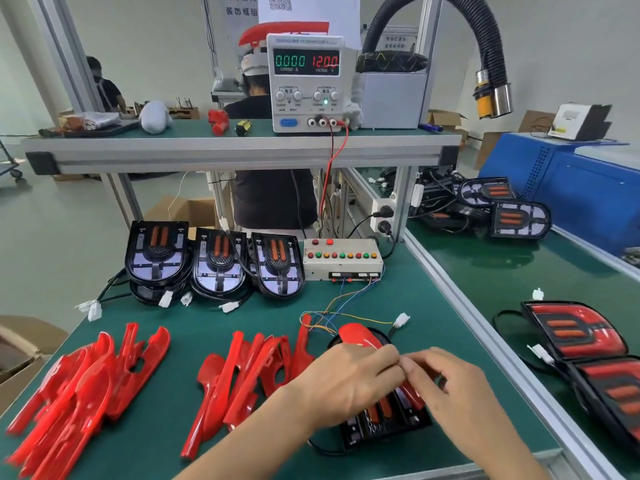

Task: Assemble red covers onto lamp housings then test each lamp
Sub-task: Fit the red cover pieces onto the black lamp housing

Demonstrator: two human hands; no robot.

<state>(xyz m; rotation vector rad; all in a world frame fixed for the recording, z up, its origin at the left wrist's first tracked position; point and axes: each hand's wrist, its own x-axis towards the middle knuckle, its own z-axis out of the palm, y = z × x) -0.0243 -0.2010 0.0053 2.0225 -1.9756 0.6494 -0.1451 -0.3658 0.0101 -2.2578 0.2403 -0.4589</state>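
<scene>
Lamp housing (381, 420): lay on the green mat (242, 317) under both hands, long axis running from the person away to the upper left
Red cover (358, 336): seated along it — far end showing past the fingers
Left hand (349, 379): gripped the cover, nearer its far end
Right hand (446, 379): fingers curled, pinching the cover's right edge

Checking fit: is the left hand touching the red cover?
Touching. The head view shows the left hand lying on the red cover, fingers overlapping its near end.

Head view, forward-down, close over workbench (221, 341)
</scene>
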